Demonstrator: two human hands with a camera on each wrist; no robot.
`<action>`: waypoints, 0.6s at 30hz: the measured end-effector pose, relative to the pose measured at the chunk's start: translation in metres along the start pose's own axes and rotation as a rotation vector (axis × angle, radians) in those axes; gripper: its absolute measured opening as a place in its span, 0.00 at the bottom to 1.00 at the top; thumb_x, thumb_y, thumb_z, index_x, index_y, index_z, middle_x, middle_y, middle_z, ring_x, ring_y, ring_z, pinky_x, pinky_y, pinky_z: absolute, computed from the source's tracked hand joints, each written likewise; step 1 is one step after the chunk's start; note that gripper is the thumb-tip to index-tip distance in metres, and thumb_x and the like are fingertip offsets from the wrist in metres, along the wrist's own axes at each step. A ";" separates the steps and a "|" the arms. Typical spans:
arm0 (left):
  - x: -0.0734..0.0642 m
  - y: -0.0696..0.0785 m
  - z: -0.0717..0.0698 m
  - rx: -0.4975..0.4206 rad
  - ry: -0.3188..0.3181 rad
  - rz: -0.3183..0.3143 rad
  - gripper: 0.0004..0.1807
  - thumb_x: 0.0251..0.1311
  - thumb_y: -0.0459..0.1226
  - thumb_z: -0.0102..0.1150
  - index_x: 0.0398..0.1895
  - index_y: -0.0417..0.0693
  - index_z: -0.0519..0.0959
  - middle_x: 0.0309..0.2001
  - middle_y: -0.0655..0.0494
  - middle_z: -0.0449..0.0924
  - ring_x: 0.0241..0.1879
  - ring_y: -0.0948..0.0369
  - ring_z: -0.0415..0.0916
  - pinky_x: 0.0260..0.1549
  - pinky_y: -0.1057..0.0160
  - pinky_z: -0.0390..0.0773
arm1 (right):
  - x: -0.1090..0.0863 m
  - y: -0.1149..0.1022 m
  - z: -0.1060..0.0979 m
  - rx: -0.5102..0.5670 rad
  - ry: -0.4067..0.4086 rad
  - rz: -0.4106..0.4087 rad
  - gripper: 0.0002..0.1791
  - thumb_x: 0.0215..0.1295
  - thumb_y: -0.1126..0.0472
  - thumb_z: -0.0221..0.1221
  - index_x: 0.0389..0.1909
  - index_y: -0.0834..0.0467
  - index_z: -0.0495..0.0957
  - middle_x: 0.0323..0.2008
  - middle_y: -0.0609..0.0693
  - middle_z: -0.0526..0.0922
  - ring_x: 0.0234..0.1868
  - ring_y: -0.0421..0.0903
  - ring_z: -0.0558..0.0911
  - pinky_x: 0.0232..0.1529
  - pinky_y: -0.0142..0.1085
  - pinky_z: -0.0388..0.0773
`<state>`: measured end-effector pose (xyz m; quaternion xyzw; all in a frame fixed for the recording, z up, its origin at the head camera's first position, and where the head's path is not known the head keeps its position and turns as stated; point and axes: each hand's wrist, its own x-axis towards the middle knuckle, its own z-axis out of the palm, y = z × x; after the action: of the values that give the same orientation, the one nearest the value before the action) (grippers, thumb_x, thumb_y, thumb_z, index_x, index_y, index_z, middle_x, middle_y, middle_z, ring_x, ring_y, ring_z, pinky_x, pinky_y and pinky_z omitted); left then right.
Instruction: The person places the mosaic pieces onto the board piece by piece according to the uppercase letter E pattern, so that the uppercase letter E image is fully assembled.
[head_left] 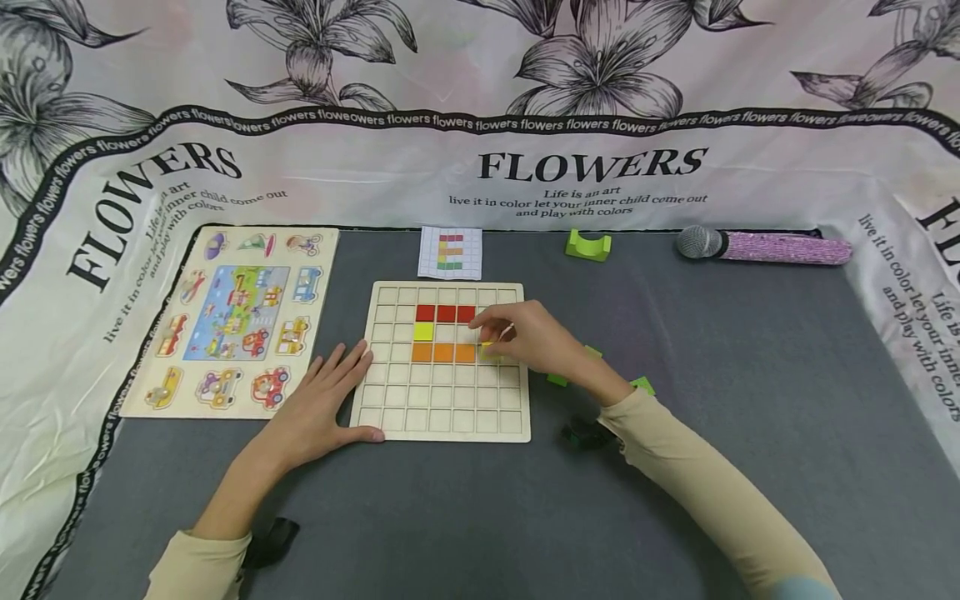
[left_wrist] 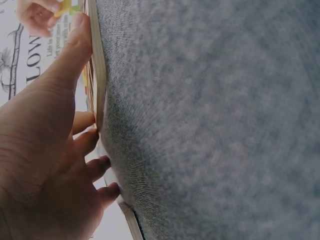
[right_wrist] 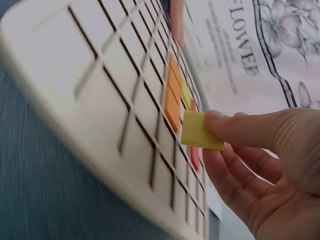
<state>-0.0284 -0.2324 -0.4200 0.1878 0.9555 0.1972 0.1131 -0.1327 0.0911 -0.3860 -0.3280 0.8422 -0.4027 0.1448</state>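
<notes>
A pale wooden grid board (head_left: 442, 404) lies flat on the dark grey cloth. In it sit three red tiles (head_left: 446, 314), one yellow tile (head_left: 423, 332) and three orange tiles (head_left: 444, 353) below. My left hand (head_left: 311, 417) rests along the board's left edge, fingers spread and thumb at the lower left corner. Above the right side of the grid, my right hand (head_left: 534, 340) pinches a yellow square tile (right_wrist: 197, 130) between thumb and fingers. That tile is held off the board, to the right of the orange row.
A printed pattern card (head_left: 450, 253) lies behind the board. Green pieces (head_left: 557, 380) lie near the right forearm, partly covered. A picture puzzle board (head_left: 236, 325) is at left; a green curved block (head_left: 588, 245) and a pink microphone (head_left: 765, 247) lie at the back.
</notes>
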 end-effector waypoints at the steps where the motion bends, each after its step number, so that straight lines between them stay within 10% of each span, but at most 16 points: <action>1: 0.000 0.000 0.000 0.000 0.002 0.000 0.62 0.47 0.66 0.65 0.78 0.44 0.50 0.79 0.49 0.43 0.76 0.44 0.38 0.72 0.42 0.39 | 0.003 -0.001 0.004 0.021 -0.007 -0.010 0.19 0.56 0.70 0.69 0.49 0.64 0.82 0.34 0.49 0.83 0.38 0.43 0.81 0.43 0.35 0.81; 18: 0.000 -0.001 0.000 0.000 0.004 -0.007 0.62 0.47 0.66 0.66 0.78 0.44 0.50 0.79 0.49 0.43 0.76 0.43 0.38 0.72 0.41 0.40 | 0.042 -0.020 0.061 0.132 -0.059 -0.064 0.14 0.57 0.67 0.70 0.45 0.62 0.84 0.36 0.49 0.86 0.35 0.37 0.81 0.41 0.27 0.80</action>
<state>-0.0292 -0.2333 -0.4201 0.1840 0.9565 0.1971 0.1117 -0.1247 0.0181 -0.4082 -0.3562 0.7982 -0.4519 0.1781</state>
